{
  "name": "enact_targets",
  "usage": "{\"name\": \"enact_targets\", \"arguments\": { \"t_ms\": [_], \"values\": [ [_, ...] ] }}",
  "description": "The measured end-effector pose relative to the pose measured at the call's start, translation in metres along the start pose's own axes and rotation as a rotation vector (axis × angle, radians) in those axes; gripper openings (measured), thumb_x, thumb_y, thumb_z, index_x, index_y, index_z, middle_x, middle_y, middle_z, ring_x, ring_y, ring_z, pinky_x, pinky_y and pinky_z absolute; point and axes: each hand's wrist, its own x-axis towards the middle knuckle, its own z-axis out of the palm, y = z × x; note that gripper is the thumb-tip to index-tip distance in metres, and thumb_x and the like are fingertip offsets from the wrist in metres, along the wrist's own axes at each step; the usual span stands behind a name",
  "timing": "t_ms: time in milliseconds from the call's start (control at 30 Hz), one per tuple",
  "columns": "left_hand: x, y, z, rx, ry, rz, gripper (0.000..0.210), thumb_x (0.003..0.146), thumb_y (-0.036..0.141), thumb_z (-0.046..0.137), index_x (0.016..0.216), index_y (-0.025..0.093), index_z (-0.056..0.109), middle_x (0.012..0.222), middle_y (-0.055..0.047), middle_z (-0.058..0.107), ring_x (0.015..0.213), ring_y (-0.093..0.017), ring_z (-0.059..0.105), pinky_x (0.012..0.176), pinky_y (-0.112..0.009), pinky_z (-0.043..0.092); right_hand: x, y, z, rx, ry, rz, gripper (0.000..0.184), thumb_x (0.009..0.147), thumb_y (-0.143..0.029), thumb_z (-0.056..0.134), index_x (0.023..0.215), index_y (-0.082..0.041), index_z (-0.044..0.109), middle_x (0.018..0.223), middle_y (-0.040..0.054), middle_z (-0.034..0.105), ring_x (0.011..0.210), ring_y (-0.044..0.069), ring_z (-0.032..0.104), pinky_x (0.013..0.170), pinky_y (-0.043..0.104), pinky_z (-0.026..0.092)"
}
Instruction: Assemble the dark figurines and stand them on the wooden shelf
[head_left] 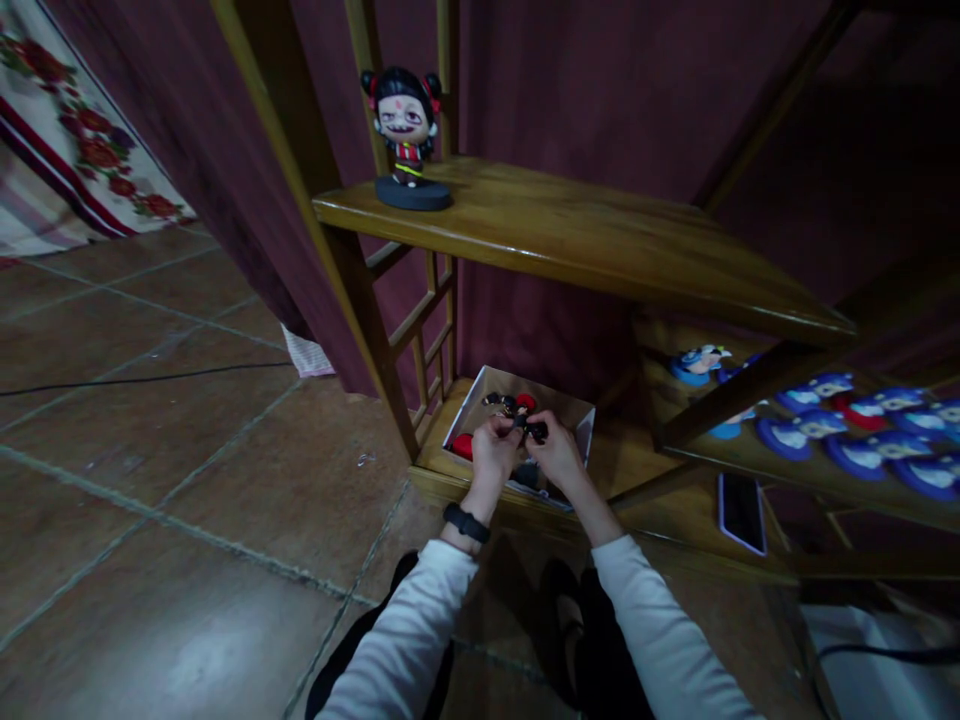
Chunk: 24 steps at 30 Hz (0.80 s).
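head view: fingers (504,430) hold dark parts (537,432), lettering indiscernible.

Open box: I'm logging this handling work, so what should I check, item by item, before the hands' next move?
1. Left hand and right hand over the box: ok.
2. Fingertips at the small dark piece: ok.
3. Firm grip on that piece: cannot tell; it is too small and partly covered.
4. Box resting on the lower shelf: ok.
5. Figurine upright on the upper shelf: ok.
6. Phone apart from the box: ok.
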Motion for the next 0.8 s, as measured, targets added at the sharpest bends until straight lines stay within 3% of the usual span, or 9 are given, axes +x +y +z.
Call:
{"name": "enact_targets", "arguments": {
  "t_ms": [100,200,300,367,567,800],
  "values": [
    [0.000,0.002,-0.003,-0.093,0.013,-0.039,0.012,0.060,0.011,0.071,0.067,0.014,0.061,0.058,0.001,0.062,0.060,-0.013,0.061,0.063,-0.024,0.050,0.002,0.003,-0.002,0.028,-0.060,0.023,0.035,0.065,-0.021,0.057,0.099,-0.027,0.056,0.090,0.0000,0.065,0.075,0.017,0.061,0.075,0.033,0.047],
    [0.002,0.009,-0.012,-0.223,-0.009,-0.209,0.015,0.062,0.010,0.072,0.071,0.012,0.060,0.063,-0.003,0.064,0.062,-0.014,0.063,0.066,-0.028,0.053,0.005,0.010,-0.005,0.077,-0.062,0.082,0.049,0.065,-0.022,0.060,0.112,-0.029,0.052,0.093,-0.0001,0.064,0.072,0.015,0.061,0.071,0.031,0.049],
    [0.005,0.015,-0.020,-0.290,-0.047,-0.388,0.014,0.067,0.007,0.068,0.076,0.011,0.059,0.070,-0.007,0.066,0.064,-0.015,0.065,0.066,-0.027,0.054,0.006,0.015,-0.006,0.210,-0.013,0.150,0.039,0.067,-0.026,0.059,0.106,-0.027,0.057,0.095,0.0015,0.063,0.077,0.015,0.060,0.071,0.030,0.050],
    [0.006,0.016,-0.023,-0.296,-0.067,-0.436,0.011,0.070,0.006,0.065,0.079,0.011,0.059,0.073,-0.008,0.066,0.064,-0.015,0.065,0.065,-0.026,0.054,0.005,0.014,-0.003,0.337,-0.024,0.199,0.031,0.067,-0.029,0.061,0.098,-0.024,0.061,0.095,0.0025,0.064,0.083,0.016,0.060,0.072,0.030,0.049],
    [0.007,0.012,-0.021,-0.273,-0.113,-0.470,0.011,0.072,0.005,0.064,0.080,0.011,0.060,0.069,-0.006,0.065,0.060,-0.012,0.064,0.063,-0.024,0.054,0.002,-0.001,0.005,0.677,-0.172,0.334,0.035,0.064,-0.038,0.067,0.094,-0.021,0.065,0.096,0.0024,0.068,0.081,0.017,0.062,0.070,0.029,0.048],
    [0.005,0.015,-0.019,-0.256,-0.129,-0.445,0.012,0.070,0.005,0.066,0.080,0.011,0.062,0.070,-0.005,0.066,0.060,-0.012,0.064,0.067,-0.026,0.055,0.002,0.000,0.003,0.824,-0.130,0.404,0.033,0.057,-0.030,0.076,0.087,-0.021,0.066,0.086,0.0008,0.069,0.077,0.015,0.062,0.070,0.027,0.046]
  ]
}}
